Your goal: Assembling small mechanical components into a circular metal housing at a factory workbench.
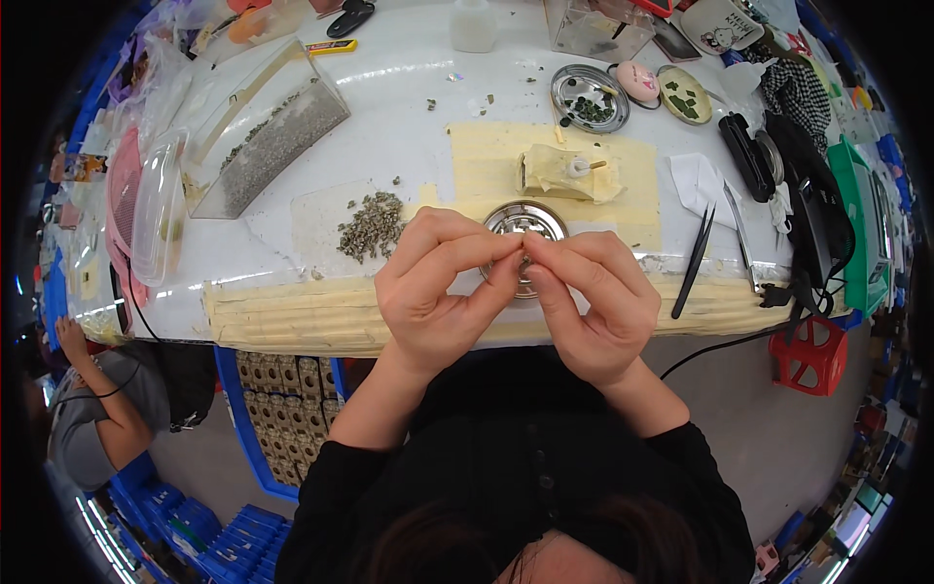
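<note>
Both hands meet at the table's near edge, fingertips pinched together above a round metal dish (526, 216). My left hand (438, 282) is closed in a pinch, and so is my right hand (598, 297). Whatever sits between the fingertips is too small to name. Small pieces show inside the dish, partly covered by my fingers. To the left lies a pile of small grey-green pieces (372, 227). Beyond the dish stands a tape-wrapped block (569, 173) with a small white-topped bottle (581, 167) on it.
Black tweezers (694, 261) and silver tweezers (742, 238) lie at the right. A clear bin of grey granules (277, 136) stands at the left. Farther back are a metal dish with dark green pieces (591, 98) and a green tray (856, 224). Another person's arm (112, 409) shows at far left.
</note>
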`<state>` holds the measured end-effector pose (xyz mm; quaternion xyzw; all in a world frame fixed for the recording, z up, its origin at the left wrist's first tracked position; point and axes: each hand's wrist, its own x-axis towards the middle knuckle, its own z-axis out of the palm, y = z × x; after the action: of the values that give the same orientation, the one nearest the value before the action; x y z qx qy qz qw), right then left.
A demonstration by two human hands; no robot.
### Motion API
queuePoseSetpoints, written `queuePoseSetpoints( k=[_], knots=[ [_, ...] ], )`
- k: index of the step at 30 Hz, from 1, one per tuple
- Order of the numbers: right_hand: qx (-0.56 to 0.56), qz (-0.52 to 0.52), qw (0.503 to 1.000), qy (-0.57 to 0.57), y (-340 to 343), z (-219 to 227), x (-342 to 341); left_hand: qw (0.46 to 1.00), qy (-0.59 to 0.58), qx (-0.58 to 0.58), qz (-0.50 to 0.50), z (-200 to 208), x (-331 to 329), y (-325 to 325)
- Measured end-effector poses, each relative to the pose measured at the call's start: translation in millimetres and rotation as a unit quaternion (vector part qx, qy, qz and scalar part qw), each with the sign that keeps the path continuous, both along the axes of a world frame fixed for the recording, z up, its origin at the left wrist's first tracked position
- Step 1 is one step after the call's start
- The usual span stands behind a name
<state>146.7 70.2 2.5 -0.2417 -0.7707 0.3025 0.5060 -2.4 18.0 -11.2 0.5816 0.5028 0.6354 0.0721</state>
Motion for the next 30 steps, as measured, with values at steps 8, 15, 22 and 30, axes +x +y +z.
queuePoseSetpoints(
  k=[8, 15, 22, 30],
  knots=[
    [-0.444, 0.136, 0.871, 0.160, -4.2, 2.7, 2.5, 0.998, 0.056, 0.034, 0.010, 5.0, 1.7, 0.4],
    [-0.153, 0.048, 0.986, 0.039, -1.3, 2.8, 3.3, 0.998, 0.057, 0.030, 0.021, 4.5, 3.5, 2.0],
    [0.098, -0.014, 0.995, -0.017, -1.1, -1.0, -2.5, 1.000, 0.013, 0.004, 0.022, 0.1, 2.1, 1.0],
    [-0.220, 0.071, 0.972, 0.048, -1.8, -2.8, 1.3, 0.999, 0.037, 0.025, 0.010, 3.8, 0.7, 1.0]
  ],
)
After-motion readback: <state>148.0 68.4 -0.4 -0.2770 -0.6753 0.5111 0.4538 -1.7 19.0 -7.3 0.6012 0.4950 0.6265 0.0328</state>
